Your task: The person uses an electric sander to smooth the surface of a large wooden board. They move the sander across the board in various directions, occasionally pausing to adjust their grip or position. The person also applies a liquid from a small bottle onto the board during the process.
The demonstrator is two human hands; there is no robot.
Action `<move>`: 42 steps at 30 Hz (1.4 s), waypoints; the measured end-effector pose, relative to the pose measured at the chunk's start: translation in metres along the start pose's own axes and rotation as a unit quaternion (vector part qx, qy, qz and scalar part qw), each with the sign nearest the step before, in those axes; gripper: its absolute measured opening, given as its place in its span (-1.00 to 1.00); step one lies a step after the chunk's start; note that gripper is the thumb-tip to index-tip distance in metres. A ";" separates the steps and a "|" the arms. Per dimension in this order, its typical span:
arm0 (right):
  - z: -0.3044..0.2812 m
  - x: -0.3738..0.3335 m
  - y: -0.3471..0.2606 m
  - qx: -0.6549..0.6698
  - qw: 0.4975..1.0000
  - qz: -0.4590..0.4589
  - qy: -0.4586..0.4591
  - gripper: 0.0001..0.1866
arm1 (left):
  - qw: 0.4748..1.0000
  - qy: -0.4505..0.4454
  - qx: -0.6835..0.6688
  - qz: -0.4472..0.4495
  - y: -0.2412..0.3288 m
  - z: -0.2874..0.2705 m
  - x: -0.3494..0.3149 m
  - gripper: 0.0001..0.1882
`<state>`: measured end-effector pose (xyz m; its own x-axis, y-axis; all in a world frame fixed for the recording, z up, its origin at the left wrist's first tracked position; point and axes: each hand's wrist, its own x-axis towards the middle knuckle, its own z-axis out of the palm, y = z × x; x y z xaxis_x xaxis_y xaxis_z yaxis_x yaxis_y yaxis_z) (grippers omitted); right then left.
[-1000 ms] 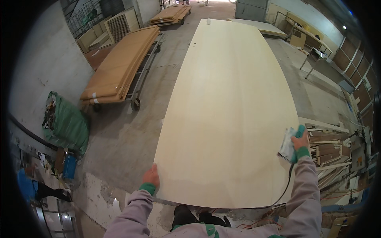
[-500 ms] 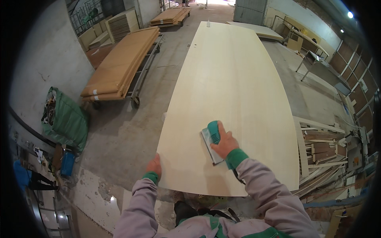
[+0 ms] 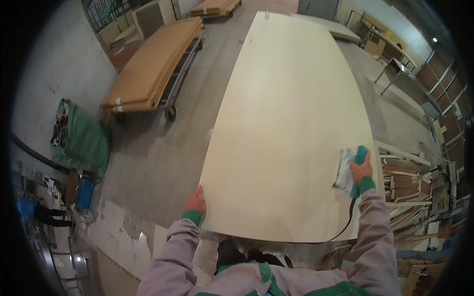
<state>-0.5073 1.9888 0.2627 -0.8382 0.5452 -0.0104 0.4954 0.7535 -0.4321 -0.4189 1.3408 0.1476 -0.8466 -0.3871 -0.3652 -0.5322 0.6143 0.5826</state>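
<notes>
A long, pale wooden panel stretches away in front of me. My right hand is wrapped round the teal body of an electric sheet sander, which lies on the panel close to its right edge. A black cord runs from the sander down past the panel's near edge. At the panel's left edge, near the close corner, my left hand grips the side; its fingertips are partly hidden. A small, pale bottle-like object stands at the panel's far end.
On the left, brown boards lie stacked on a wheeled cart, with a filled green sack by the wall. Wood offcuts are piled close to the panel's right side. Farther right stands a metal table.
My right hand has carried the sander from the panel's middle to its right edge, and the sander has turned. My left hand stays at the left edge. The whole view has shifted slightly.
</notes>
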 end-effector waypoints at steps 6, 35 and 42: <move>0.015 0.020 -0.012 0.004 0.999 0.040 0.011 0.22 | 0.998 -0.052 -0.014 -0.020 -0.004 0.004 0.002 -0.12; 0.180 -0.236 -0.456 -0.004 0.985 -0.144 -0.099 0.15 | 0.960 -0.179 -0.201 -0.073 -0.416 -0.105 0.032 -0.35; 0.146 -0.425 -0.369 0.032 0.978 -0.171 -0.118 0.13 | 0.912 -0.194 0.067 -0.354 -0.645 -0.242 -0.043 -0.52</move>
<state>-0.3668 1.4250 0.2953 -0.9853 0.1601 -0.0602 0.1685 0.8486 -0.5014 -0.0391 0.7954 -0.0369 -0.2127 -0.4625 -0.8607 -0.9196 0.3926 0.0162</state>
